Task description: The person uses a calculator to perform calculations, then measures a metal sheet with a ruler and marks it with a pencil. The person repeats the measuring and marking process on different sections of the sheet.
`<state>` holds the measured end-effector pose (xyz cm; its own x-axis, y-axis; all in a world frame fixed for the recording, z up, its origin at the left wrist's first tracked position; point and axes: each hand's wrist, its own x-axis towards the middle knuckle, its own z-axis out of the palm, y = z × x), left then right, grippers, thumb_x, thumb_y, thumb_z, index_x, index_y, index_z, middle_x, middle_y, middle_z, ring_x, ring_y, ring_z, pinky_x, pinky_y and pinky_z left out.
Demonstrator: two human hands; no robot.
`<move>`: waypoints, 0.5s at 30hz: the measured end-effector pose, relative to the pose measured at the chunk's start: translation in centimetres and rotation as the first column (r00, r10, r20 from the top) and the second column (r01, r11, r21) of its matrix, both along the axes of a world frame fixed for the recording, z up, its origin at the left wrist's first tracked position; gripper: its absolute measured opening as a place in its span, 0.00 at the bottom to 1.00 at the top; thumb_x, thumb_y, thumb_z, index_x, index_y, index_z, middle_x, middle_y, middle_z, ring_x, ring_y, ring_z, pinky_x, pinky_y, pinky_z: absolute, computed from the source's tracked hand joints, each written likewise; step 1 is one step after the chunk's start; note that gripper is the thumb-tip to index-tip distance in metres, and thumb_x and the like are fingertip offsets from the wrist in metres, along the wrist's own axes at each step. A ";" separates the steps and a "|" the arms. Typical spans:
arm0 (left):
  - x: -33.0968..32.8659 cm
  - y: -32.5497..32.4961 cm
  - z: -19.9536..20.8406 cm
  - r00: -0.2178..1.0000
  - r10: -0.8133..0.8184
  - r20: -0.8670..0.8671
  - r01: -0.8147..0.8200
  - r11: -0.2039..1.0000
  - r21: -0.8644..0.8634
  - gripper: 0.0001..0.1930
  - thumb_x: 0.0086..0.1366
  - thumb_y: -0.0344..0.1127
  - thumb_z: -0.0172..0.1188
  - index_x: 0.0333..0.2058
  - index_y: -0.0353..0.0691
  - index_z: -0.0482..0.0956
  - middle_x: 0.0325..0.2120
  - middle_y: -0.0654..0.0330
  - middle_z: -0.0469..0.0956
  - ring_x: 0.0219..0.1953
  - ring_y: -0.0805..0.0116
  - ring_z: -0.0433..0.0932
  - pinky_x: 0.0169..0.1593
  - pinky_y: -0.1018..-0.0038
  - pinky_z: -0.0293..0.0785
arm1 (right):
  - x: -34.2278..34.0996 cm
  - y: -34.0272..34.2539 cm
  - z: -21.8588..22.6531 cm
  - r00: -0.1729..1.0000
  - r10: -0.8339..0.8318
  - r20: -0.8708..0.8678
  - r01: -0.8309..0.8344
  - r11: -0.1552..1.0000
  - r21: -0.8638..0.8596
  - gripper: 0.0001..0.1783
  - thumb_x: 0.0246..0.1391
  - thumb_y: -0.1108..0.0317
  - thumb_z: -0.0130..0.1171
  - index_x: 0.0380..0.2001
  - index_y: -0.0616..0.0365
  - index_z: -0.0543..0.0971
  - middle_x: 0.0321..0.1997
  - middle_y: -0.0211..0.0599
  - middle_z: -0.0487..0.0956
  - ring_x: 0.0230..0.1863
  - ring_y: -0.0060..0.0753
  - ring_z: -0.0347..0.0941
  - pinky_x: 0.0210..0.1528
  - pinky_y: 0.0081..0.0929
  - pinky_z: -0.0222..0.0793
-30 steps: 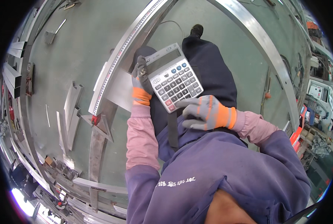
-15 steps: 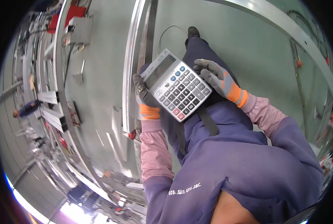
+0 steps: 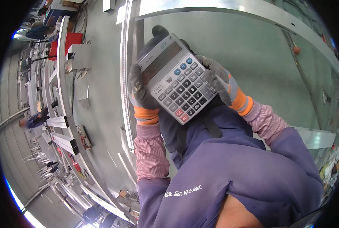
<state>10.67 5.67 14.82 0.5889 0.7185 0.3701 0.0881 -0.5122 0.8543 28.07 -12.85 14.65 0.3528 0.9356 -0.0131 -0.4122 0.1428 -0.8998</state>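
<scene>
A large grey desktop calculator (image 3: 180, 78) is held tilted in front of my body, its keys and dark display turned up. Around its left edge my left hand (image 3: 142, 89) is closed, in a grey and orange work glove, the thumb lying near the display. My right hand (image 3: 219, 79), gloved the same way, grips the opposite edge, its thumb overlapping the keys at that side. The fingers beneath the calculator are hidden.
A long metal rail with a measuring scale (image 3: 125, 76) runs along my left. Beyond it stand a grey box (image 3: 80, 57) and a rack with aluminium profiles (image 3: 65, 142). Another person (image 3: 36, 121) is at the far left. A metal beam (image 3: 230, 9) curves across the top.
My right hand has come in from beside the calculator and closed on its right edge. The calculator appears slightly larger, and the surroundings have shifted as my view turned.
</scene>
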 end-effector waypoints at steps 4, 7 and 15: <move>-0.7 -1.6 -1.8 0.977 0.079 0.196 -0.006 0.937 -0.349 0.16 0.65 0.32 0.61 0.50 0.32 0.76 0.43 0.52 0.81 0.43 0.60 0.81 0.48 0.68 0.77 | -0.8 -0.7 -0.4 0.999 0.008 0.040 -0.007 1.000 -0.012 0.41 0.66 0.46 0.54 0.68 0.70 0.60 0.64 0.44 0.71 0.64 0.31 0.68 0.66 0.29 0.64; -2.1 -1.0 -5.6 0.983 0.144 0.117 -0.109 0.957 -0.268 0.18 0.67 0.40 0.61 0.49 0.33 0.76 0.42 0.56 0.80 0.42 0.65 0.79 0.48 0.69 0.76 | -1.3 -0.7 -1.4 0.993 -0.022 0.118 0.040 0.988 -0.151 0.37 0.65 0.50 0.57 0.67 0.67 0.64 0.64 0.46 0.72 0.64 0.34 0.68 0.65 0.30 0.64; -1.3 -2.5 -8.9 0.936 0.287 0.202 -0.112 0.789 -0.604 0.25 0.71 0.52 0.58 0.47 0.30 0.78 0.40 0.65 0.78 0.43 0.76 0.71 0.51 0.74 0.69 | -3.4 -4.6 -1.0 0.468 0.236 0.852 -0.188 0.968 -0.164 0.17 0.44 0.69 0.69 0.40 0.56 0.79 0.61 0.52 0.76 0.34 0.42 0.80 0.38 0.33 0.77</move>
<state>9.35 3.21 5.88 0.3478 0.9371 -0.0296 -0.1442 0.0846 0.9859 24.70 -17.44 13.69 0.0006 0.9901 0.1401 0.5569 0.1160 -0.8224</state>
